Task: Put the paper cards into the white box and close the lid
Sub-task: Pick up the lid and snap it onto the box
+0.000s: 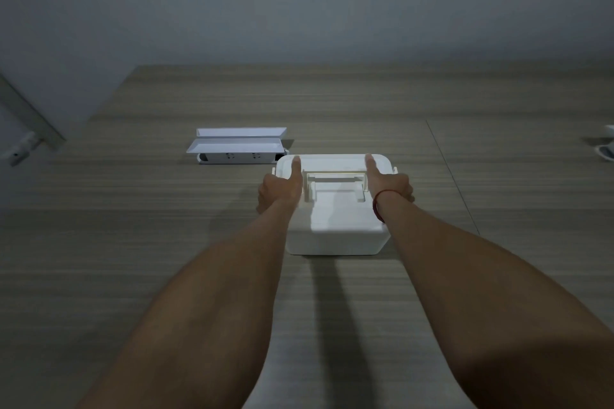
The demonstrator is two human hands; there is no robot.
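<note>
The white box (337,226) stands on the wooden table in the middle of the view, with its lid (335,161) down on top and a fold-flat handle in the lid's middle. My left hand (280,188) grips the box's left side, thumb lying on the lid. My right hand (390,184) grips the right side the same way; a red string circles its wrist. No paper cards are visible; the inside of the box is hidden.
A white power strip with two white trays stacked on it (237,144) lies behind the box to the left. Small white objects (606,148) sit at the table's right edge. A grey wall rises behind the table.
</note>
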